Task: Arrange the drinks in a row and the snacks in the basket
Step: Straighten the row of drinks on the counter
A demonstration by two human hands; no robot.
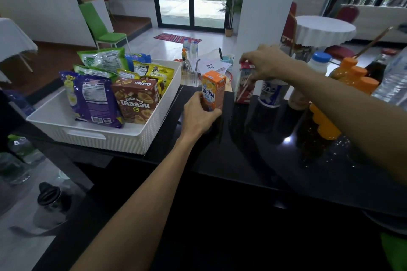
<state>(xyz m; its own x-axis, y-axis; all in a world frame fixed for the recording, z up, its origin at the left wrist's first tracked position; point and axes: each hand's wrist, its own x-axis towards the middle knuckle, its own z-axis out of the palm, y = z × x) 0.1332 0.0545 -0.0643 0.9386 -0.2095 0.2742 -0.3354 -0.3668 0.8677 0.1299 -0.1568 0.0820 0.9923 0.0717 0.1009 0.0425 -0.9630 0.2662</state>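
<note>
A white basket [141,138] at the left of the black counter holds several snack bags and a brown Collon box [136,100]. My left hand [200,114] grips an upright orange drink carton [214,88] just right of the basket. My right hand [265,62] pinches the top of a red and white carton [243,92] standing beside it. Further right stand a white and blue yogurt cup [273,92], a brownish bottle [297,99] partly behind my arm, orange-capped juice bottles [354,75] and a clear water bottle [394,81].
The glossy black counter [264,160] stretches toward me. Behind it lie papers, a small metal jug [187,67] and a cup with a pen. A white pillar [264,6] rises behind the drinks. A dark flask [52,200] and water bottles sit lower left.
</note>
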